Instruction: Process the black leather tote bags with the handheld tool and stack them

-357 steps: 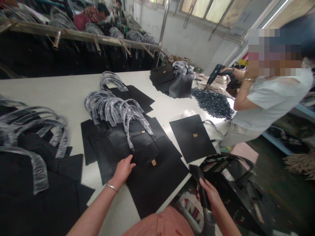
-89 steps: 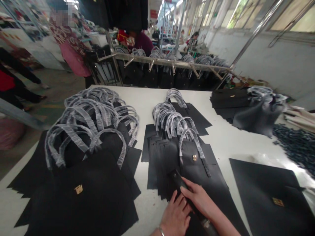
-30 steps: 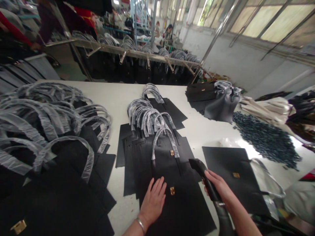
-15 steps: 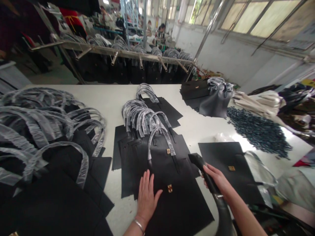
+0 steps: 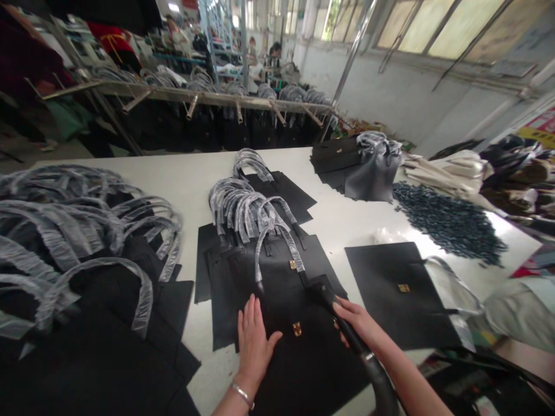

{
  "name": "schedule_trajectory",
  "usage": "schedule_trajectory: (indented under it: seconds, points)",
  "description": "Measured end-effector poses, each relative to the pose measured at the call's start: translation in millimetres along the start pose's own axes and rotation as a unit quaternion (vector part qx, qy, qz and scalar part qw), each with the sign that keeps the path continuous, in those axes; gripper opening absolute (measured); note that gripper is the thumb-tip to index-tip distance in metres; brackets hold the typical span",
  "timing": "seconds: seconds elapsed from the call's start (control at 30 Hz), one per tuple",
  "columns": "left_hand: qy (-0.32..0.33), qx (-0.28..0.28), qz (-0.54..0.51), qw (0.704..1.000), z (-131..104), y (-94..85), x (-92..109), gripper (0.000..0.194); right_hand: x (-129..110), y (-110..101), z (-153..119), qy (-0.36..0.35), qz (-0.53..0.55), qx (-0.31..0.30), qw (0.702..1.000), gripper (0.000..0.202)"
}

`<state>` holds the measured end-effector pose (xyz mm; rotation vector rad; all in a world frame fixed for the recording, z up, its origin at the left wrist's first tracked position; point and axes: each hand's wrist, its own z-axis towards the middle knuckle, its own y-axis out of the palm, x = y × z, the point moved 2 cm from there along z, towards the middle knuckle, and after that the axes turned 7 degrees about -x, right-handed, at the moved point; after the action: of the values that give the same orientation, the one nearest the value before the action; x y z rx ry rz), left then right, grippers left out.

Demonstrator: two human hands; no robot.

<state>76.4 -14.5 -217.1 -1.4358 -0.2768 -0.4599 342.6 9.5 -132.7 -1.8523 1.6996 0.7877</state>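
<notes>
A black handbag piece (image 5: 312,370) with a gold clasp (image 5: 297,329) lies flat in front of me, its arched handle (image 5: 277,234) wrapped in clear plastic. My left hand (image 5: 252,341) rests palm down along the piece's left side, fingers stretched out and thumb apart, holding nothing. In my right hand (image 5: 358,323) is a black hose nozzle (image 5: 321,292), with my fingers closed round its neck. The nozzle's flat head lies over the upper right of the piece, near the foot of the handle. Beneath and behind are several overlapping black bag pieces (image 5: 232,289) with wrapped handles.
A large heap of bag pieces with wrapped handles (image 5: 73,231) covers the left side. On the right lie another bag piece (image 5: 390,271), a pile of small dark parts (image 5: 451,222) and stacked bags (image 5: 373,173). A metal rack (image 5: 173,95) stands behind the white table (image 5: 191,164).
My right hand has moved the nozzle left, from beside the top bag piece to over it near the handle. My left hand stays almost where it was; the view has shifted slightly.
</notes>
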Motion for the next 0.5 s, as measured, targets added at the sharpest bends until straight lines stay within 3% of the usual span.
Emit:
schedule_trajectory:
  seconds: [0.2, 0.33, 0.43, 0.5]
  points:
    - [0.006, -0.014, 0.020, 1.000, -0.8, 3.5, 1.1, 0.090, -2.3, 4.6, 4.9, -0.010, -0.010, 0.001, 1.000, 0.053]
    - [0.007, -0.008, 0.029, 1.000, -2.0, 3.5, 1.4, 0.089, -20.2, 3.2, 16.5, -0.076, -0.004, 0.057, 0.995, 0.057]
    - [0.010, -0.003, 0.032, 0.999, -1.9, 2.6, 0.7, 0.088, -29.1, -10.5, 3.8, -0.106, 0.004, 0.098, 0.990, 0.060]
    - [0.005, -0.005, 0.036, 0.999, -0.7, 2.0, -0.1, 0.090, -26.3, -16.0, -9.6, -0.093, -0.001, 0.086, 0.992, 0.060]
